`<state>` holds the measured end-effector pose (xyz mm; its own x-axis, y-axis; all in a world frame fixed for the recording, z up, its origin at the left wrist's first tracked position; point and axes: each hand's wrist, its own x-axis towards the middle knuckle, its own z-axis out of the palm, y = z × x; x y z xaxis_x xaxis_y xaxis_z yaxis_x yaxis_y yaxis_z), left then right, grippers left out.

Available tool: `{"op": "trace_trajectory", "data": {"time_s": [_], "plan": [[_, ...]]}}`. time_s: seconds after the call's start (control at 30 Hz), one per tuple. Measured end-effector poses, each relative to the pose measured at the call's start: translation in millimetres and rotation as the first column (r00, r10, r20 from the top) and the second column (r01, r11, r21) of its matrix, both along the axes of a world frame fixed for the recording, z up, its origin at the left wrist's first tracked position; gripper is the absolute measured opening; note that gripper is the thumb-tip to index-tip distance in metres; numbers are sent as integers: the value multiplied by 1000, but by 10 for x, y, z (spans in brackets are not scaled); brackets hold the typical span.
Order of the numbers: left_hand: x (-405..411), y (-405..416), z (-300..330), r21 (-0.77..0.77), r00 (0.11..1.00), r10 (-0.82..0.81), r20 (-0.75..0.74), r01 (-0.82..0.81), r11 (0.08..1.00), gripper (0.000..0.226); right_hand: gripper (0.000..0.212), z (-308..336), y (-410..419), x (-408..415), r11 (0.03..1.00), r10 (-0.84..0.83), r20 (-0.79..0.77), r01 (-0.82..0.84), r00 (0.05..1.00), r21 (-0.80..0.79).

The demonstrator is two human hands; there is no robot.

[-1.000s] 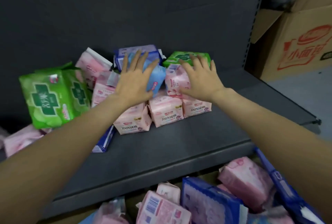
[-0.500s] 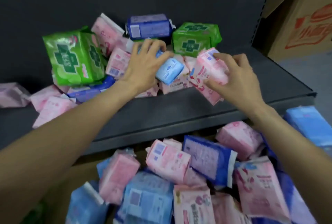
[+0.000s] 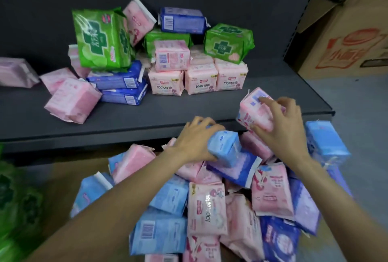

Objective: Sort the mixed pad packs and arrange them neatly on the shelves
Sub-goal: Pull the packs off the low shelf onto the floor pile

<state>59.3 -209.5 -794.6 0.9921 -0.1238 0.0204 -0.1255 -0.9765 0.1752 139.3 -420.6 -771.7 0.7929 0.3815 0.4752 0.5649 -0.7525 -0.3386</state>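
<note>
My left hand (image 3: 194, 140) grips a light blue pad pack (image 3: 225, 148) just below the front edge of the dark shelf (image 3: 168, 112). My right hand (image 3: 282, 127) holds a pink pad pack (image 3: 251, 112) at the shelf's front right corner. On the shelf lies a mixed heap: a large green pack (image 3: 100, 38), a smaller green pack (image 3: 228, 43), dark blue packs (image 3: 119, 85), and a row of three pink packs (image 3: 197, 82) with another pink one on top. Below the shelf is a pile of several pink, light blue and dark blue packs (image 3: 207, 209).
A cardboard box (image 3: 352, 37) with red print stands to the right of the shelf. Loose pink packs (image 3: 71, 102) lie at the shelf's left. A blurred green pack (image 3: 12, 198) shows at the lower left edge. Grey floor (image 3: 361, 125) lies at the right.
Both hands have come back from the heap on the shelf toward the front edge, each carrying its pack: the left a light blue one, the right a pink one. The camera tilted down.
</note>
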Motion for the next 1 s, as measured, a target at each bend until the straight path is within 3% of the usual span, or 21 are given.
{"op": "trace_trajectory", "data": {"time_s": [0.23, 0.3, 0.4, 0.53, 0.67, 0.83, 1.0], "plan": [[-155, 265, 6, -78, 966, -115, -233, 99, 992, 67, 63, -306, 111, -133, 981, 60, -68, -72, 996, -179], [-150, 269, 46, -131, 938, -132, -321, 94, 987, 54, 60, -334, 94, -99, 961, 49, -159, -90, 986, -263], [-165, 198, 52, -166, 947, -110, -302, 62, 984, 38, 60, -284, 66, 40, 934, 28, -360, -153, 932, -324], [-187, 94, 9, -120, 960, -98, -263, 69, 990, 46, 57, -133, 36, 165, 858, -98, -476, -168, 874, -486], [-207, 130, -17, -151, 964, -98, -248, 62, 987, 54, 58, -203, 35, 108, 753, -122, -355, -147, 927, -642], [-169, 224, 48, -126, 995, -31, -95, 19, 992, 46, 63, -225, 94, 78, 831, -88, -325, -111, 942, -545], [81, 703, 289, -152, 960, 108, 260, -70, 986, 38, 53, 32, 390, 171, 945, 171, -109, -194, 979, -263]]}}
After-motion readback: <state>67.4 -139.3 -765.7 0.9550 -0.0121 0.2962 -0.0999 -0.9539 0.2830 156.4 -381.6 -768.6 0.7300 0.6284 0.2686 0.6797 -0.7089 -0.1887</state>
